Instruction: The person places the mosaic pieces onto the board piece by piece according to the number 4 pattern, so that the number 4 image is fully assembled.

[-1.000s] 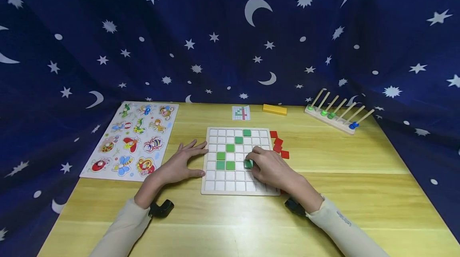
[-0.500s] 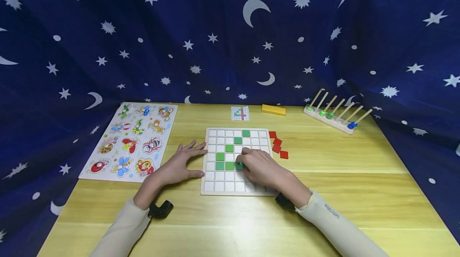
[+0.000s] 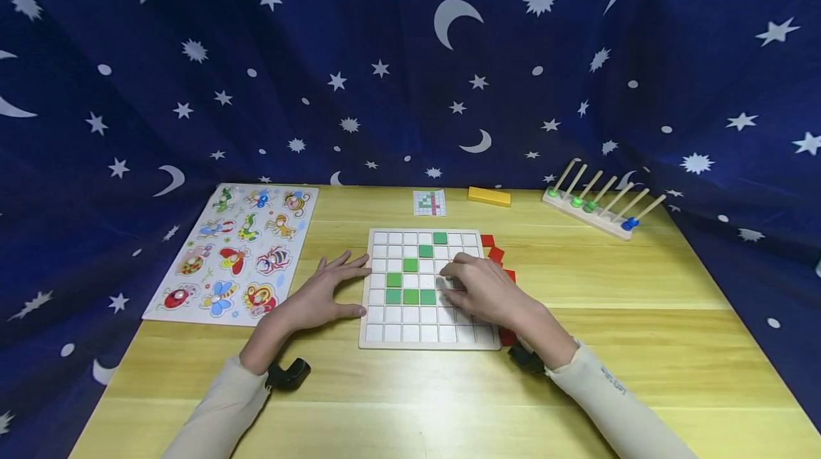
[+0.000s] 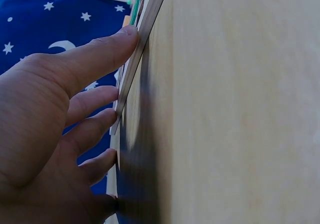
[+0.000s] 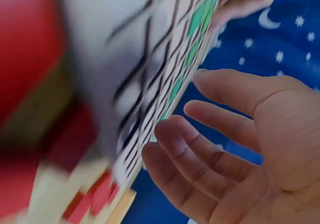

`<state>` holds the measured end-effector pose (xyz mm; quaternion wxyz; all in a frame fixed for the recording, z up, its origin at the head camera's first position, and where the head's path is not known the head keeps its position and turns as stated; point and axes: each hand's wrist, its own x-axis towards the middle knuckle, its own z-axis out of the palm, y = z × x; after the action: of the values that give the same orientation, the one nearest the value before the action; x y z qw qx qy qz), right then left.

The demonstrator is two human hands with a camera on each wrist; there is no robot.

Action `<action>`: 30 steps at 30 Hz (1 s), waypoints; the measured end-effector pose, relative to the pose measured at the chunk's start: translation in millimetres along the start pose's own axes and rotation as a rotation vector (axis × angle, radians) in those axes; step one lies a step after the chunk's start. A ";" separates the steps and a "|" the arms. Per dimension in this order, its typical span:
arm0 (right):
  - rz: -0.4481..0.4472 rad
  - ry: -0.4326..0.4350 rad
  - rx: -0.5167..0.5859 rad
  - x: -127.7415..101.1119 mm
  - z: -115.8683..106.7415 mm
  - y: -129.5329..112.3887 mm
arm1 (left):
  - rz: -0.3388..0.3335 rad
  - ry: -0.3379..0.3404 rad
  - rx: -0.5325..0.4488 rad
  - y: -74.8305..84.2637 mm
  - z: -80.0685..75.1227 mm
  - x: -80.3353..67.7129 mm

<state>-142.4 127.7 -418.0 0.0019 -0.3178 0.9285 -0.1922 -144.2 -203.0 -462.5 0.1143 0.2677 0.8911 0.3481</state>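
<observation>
A white grid board (image 3: 393,332) with a pale wooden frame lies on the table. Several green square tiles (image 3: 410,296) fill cells in a diagonal and a short row. My left hand (image 3: 323,291) is spread at the board's left edge; in the left wrist view its thumb and fingertips touch the frame (image 4: 131,76). Over the right part of the grid hovers my right hand (image 3: 487,291), holding nothing. The right wrist view shows its fingers (image 5: 192,154) loosely bent and apart from each other. Red square tiles (image 3: 496,255) lie along the board's right side, partly hidden by that hand.
Behind the board lies a small pattern card (image 3: 429,203) with green and red squares, beside a yellow block (image 3: 489,197). An insect puzzle board (image 3: 214,252) lies at left. At back right stands a peg rack (image 3: 586,214) with beads. A starry curtain (image 3: 410,88) hangs behind.
My right hand set a green tile into the lower row, right of two others, let go of it and drew back to the right. The left hand stays at the board's edge.
</observation>
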 end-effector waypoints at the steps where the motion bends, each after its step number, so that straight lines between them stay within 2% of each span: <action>1: 0.014 0.019 -0.006 -1.7 -3.0 6.3 | -0.001 -0.001 -0.001 0.1 0.1 -0.1; 5: 0.103 0.042 -0.059 -10.0 -15.8 32.5 | -0.003 0.000 -0.001 -0.1 0.5 -0.1; 9: 0.217 0.002 -0.099 -23.1 -27.9 53.1 | -0.002 -0.008 0.003 -1.0 1.6 0.5; 12: 0.247 -0.024 -0.102 -31.5 -33.0 63.3 | 0.001 -0.008 0.005 -1.8 1.6 0.3; 19: 0.234 -0.041 -0.109 -38.4 -31.4 73.6 | 0.016 0.003 -0.003 -1.6 0.2 -1.3; 30: 0.192 0.049 -0.138 -36.6 -31.7 73.4 | 0.013 0.009 -0.006 1.9 -1.1 0.2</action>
<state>-160.4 213.8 -419.3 -0.0244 -0.2220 0.9654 -0.1344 -143.9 -202.3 -460.4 0.1086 0.2717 0.8887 0.3530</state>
